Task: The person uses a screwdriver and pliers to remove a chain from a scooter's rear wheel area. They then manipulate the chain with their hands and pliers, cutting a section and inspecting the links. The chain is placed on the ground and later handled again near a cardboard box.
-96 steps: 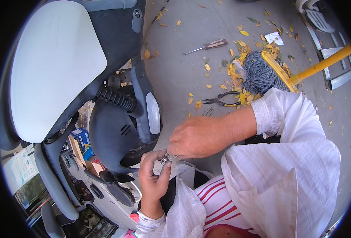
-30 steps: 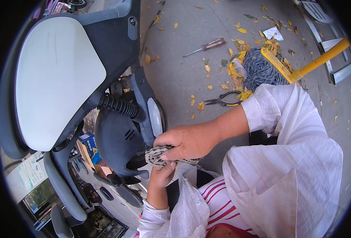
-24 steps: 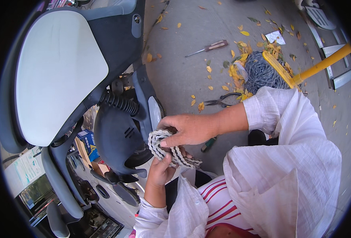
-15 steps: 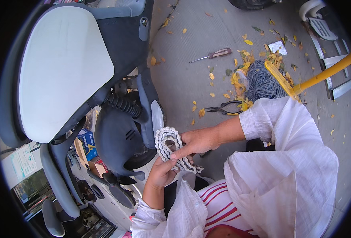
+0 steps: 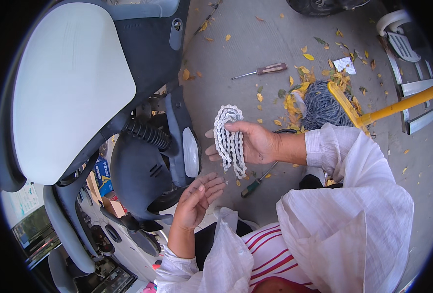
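Bright, glossy metal chain [image 5: 229, 141]; smooth matt plastic scooter seat [image 5: 70, 88]; rough grey concrete floor [image 5: 246, 53]; thin, crinkled white cloth sleeve [image 5: 346, 195]; wooden-handled, metal-shafted screwdriver [image 5: 260, 71]; ribbed black rubber spring boot [image 5: 147, 134].

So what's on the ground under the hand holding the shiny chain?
Under the right hand holding the chain lie grey pavement, a green-handled screwdriver and a dark curved tool edge. The hand covers the rest of that tool and part of the screwdriver's shaft.
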`<action>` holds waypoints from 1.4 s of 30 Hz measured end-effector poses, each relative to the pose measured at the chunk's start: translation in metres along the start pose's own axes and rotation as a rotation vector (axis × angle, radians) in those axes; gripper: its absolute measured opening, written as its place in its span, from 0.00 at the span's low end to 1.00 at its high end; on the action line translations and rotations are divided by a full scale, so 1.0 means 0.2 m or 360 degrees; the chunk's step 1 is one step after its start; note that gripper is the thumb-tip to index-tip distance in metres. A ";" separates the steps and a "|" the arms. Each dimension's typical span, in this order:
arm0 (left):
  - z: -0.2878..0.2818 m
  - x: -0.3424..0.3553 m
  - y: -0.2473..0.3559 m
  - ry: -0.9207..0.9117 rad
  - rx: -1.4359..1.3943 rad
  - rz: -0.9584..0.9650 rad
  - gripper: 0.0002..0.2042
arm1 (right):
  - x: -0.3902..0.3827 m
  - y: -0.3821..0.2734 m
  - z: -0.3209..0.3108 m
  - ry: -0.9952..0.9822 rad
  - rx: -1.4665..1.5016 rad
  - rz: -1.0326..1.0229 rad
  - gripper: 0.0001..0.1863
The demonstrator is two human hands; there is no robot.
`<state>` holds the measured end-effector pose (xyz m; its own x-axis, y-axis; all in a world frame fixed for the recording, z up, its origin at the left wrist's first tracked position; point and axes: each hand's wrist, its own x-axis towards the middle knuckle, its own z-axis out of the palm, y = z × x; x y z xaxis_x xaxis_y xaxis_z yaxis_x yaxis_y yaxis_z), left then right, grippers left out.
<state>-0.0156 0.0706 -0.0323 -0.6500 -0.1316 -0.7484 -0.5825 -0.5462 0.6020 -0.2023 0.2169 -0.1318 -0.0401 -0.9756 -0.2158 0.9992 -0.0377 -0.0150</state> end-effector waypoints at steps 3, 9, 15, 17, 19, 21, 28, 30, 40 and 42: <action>-0.04 0.01 0.01 0.0160 0.0002 -0.0004 0.27 | 0.00 -0.08 -0.04 -0.0003 0.0113 -0.0012 0.28; -0.08 -0.06 0.03 0.0312 -0.0007 0.0034 0.26 | 0.03 -0.16 -0.10 -0.0062 0.0182 -0.0052 0.39; -0.19 -0.24 -0.06 0.0551 -0.0073 0.0121 0.24 | 0.13 -0.18 -0.21 -0.0229 0.0273 0.0166 0.38; -0.25 -0.30 -0.11 0.0644 -0.0095 0.0166 0.24 | 0.17 -0.14 -0.23 -0.0117 0.0175 0.0138 0.35; -0.31 -0.36 -0.14 0.0726 -0.0127 0.0173 0.22 | 0.21 -0.12 -0.27 -0.0148 0.0163 0.0205 0.31; -0.36 -0.41 -0.13 0.0802 -0.0084 0.0197 0.18 | 0.22 -0.08 -0.27 -0.0085 0.0074 0.0222 0.31; -0.39 -0.58 -0.07 0.0869 0.0002 0.0284 0.16 | 0.27 -0.01 -0.21 0.0097 -0.0051 0.0196 0.32; -0.40 -0.63 -0.07 0.0846 0.0042 0.0272 0.16 | 0.30 0.01 -0.18 0.0148 -0.0137 0.0128 0.30; -0.52 -0.78 -0.18 0.0820 0.0181 0.0314 0.17 | 0.16 0.04 -0.09 0.0423 -0.0406 -0.0106 0.27; -0.54 -0.77 -0.20 0.0816 0.0206 0.0328 0.17 | 0.12 0.04 -0.07 0.0453 -0.0459 -0.0138 0.28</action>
<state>0.1612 0.0229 0.0286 -0.4556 -0.6273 -0.6317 -0.5448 -0.3647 0.7551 -0.1951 0.1959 -0.1511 -0.1645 -0.8713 -0.4623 0.9509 -0.0155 -0.3091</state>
